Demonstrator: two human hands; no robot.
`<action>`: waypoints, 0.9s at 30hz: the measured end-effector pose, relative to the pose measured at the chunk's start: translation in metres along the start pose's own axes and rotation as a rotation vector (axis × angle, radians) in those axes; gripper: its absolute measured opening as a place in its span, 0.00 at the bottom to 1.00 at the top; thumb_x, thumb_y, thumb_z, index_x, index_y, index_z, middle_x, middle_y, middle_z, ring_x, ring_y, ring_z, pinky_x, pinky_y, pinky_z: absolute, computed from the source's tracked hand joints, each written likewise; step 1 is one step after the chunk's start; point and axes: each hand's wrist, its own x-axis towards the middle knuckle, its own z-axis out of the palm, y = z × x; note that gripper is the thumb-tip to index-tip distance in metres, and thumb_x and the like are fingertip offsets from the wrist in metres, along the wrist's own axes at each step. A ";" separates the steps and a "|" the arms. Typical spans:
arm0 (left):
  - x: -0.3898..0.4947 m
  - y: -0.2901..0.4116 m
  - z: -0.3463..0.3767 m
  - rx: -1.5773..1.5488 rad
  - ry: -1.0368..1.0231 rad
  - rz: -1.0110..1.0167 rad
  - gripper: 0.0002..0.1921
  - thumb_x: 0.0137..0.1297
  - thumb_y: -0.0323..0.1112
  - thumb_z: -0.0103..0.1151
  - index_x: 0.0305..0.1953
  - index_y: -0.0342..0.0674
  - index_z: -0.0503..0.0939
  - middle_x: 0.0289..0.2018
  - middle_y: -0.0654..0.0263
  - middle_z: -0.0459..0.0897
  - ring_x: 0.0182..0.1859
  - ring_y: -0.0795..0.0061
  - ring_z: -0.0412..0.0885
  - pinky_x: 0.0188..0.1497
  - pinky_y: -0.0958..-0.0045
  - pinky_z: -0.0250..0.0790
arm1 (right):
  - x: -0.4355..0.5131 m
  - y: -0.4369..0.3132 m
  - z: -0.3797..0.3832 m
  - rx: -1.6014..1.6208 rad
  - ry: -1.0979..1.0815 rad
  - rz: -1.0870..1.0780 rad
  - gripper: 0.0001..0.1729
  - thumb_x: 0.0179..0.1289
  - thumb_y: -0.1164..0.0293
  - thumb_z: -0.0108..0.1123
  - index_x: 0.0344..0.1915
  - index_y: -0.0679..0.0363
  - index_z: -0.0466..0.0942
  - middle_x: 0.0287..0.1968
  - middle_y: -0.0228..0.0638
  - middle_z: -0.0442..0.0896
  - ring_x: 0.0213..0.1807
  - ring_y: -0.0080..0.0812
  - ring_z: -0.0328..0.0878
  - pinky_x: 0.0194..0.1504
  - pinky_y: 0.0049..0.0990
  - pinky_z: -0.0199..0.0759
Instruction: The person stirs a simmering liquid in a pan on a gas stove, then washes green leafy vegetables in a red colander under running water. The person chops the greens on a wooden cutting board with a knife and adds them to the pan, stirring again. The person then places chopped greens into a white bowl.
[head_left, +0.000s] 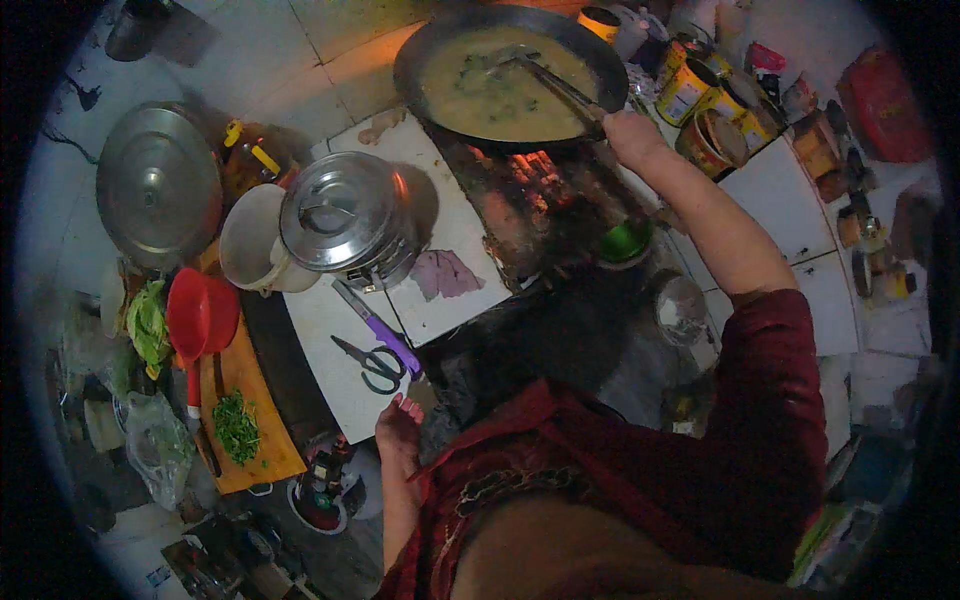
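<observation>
My right hand (634, 139) grips the long handle of a spatula or ladle (555, 84) at the wok's right rim. Its metal head lies partly sunk in a pale yellow, soupy mixture (517, 105) with dark green bits. The large black wok (412, 71) holds this mixture over glowing embers (534, 180). Low at the front edge of the white-tiled counter, my left hand (399, 431) has loosely curled fingers; whether anything is in them is unclear. Just beyond it lie black-handled scissors (379, 371) and a purple-handled knife (390, 337).
A lidded steel pot (337, 214) stands on the tiles beside a pale bucket (251, 240). Leftward are a large metal lid (154, 187), a red dipper (202, 311) and chopped greens (236, 427) on a wooden board (262, 457). Yellow-labelled tins (684, 90) crowd the right of the wok.
</observation>
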 end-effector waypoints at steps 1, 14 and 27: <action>0.004 0.002 -0.010 -0.009 -0.056 -0.018 0.14 0.57 0.39 0.52 0.43 0.40 0.72 0.36 0.63 0.76 0.38 0.64 0.73 0.44 0.64 0.66 | -0.006 0.001 -0.005 0.012 -0.023 0.020 0.36 0.47 0.79 0.53 0.61 0.53 0.61 0.31 0.46 0.78 0.35 0.47 0.76 0.35 0.42 0.72; 0.025 0.024 -0.024 0.109 -0.168 -0.090 0.16 0.58 0.39 0.51 0.46 0.39 0.72 0.36 0.63 0.78 0.39 0.64 0.75 0.43 0.66 0.68 | -0.117 0.017 -0.057 0.086 -0.233 0.150 0.37 0.46 0.84 0.49 0.61 0.51 0.64 0.36 0.52 0.78 0.41 0.51 0.76 0.41 0.41 0.70; 0.023 0.024 -0.030 0.040 -0.159 -0.090 0.14 0.59 0.39 0.51 0.44 0.40 0.73 0.36 0.59 0.79 0.38 0.61 0.77 0.43 0.61 0.68 | -0.117 -0.027 -0.106 0.663 -0.469 0.271 0.41 0.45 0.83 0.52 0.64 0.49 0.62 0.23 0.31 0.73 0.18 0.21 0.66 0.18 0.25 0.61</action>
